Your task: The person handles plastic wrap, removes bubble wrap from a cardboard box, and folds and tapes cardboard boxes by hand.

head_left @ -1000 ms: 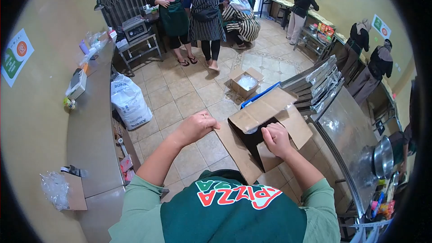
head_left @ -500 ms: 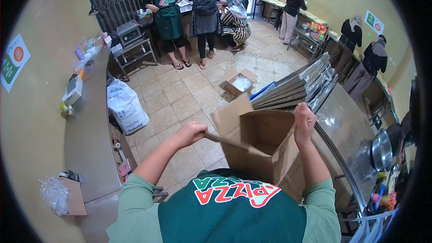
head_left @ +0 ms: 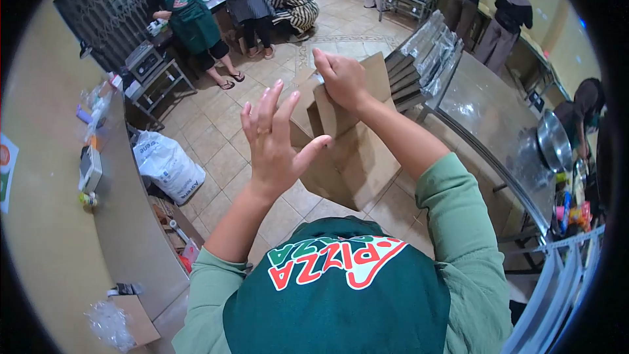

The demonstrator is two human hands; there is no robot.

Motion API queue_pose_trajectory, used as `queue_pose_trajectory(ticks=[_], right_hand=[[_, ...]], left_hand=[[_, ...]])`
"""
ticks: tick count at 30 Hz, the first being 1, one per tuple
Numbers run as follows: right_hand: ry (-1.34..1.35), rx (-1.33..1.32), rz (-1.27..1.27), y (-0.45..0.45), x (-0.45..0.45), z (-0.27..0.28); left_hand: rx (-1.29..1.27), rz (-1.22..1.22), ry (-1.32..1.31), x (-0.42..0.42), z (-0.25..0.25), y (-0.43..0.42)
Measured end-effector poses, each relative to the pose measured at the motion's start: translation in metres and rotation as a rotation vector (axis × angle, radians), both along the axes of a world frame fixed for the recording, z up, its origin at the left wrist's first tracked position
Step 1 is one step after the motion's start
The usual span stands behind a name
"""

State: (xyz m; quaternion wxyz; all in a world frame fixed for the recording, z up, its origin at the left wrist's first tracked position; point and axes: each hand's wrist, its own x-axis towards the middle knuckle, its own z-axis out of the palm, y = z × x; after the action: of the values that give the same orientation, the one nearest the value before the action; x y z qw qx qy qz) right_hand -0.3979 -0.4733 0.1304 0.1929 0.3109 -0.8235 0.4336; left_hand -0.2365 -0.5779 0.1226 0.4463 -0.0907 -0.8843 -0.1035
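A brown cardboard box [head_left: 357,164] hangs tilted in front of my green apron, its flaps raised on the far side. My right hand [head_left: 342,82] is closed around the top edge of a flap. To the left of it, my left hand [head_left: 272,141] is raised with its fingers spread, holding nothing, close to the box's left side. The inside of the box is mostly hidden by the flaps and my hands.
A long counter [head_left: 124,223] runs along the left, with a white sack [head_left: 168,167] beside it. Stacked trays [head_left: 419,65] and a metal table [head_left: 491,108] holding metal bowls [head_left: 554,141] stand at the right. Several people work at the back and right.
My left hand has let go of the box flap and opened. My right hand has moved left and up with the box, which has turned. The view has swung to the right.
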Motion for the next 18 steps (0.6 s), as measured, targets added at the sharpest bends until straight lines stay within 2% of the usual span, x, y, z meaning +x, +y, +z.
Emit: queue_pose_trajectory(ticks=[2,6,8,11,13,14,16,18], right_hand=[[-0.024,-0.094,-0.054,0.002,-0.011,0.010],[-0.139,-0.229,-0.126,0.017,-0.047,0.021],[-0.078,-0.428,-0.099,0.033,-0.072,0.017],[-0.031,-0.598,-0.317,0.070,-0.093,0.014],[-0.144,-0.801,-0.397,0.098,-0.123,-0.006],[-0.245,-0.930,-0.409,0.111,-0.140,-0.019],[-0.518,-1.307,-0.141,0.125,-0.130,-0.029],[-0.588,-1.427,0.041,0.131,-0.119,-0.042]], left_hand=[[0.026,-0.106,0.092,0.003,-0.005,-0.005],[0.436,-0.162,-0.018,-0.005,-0.025,-0.027],[0.783,-0.180,-0.070,-0.012,-0.046,-0.047],[1.312,-0.120,-0.196,-0.016,-0.085,-0.086],[1.576,-0.018,-0.366,-0.006,-0.109,-0.100],[1.644,-0.089,-0.393,0.000,-0.120,-0.099],[1.769,-0.239,-0.440,0.011,-0.136,-0.093],[1.754,-0.306,-0.434,0.013,-0.128,-0.089]])
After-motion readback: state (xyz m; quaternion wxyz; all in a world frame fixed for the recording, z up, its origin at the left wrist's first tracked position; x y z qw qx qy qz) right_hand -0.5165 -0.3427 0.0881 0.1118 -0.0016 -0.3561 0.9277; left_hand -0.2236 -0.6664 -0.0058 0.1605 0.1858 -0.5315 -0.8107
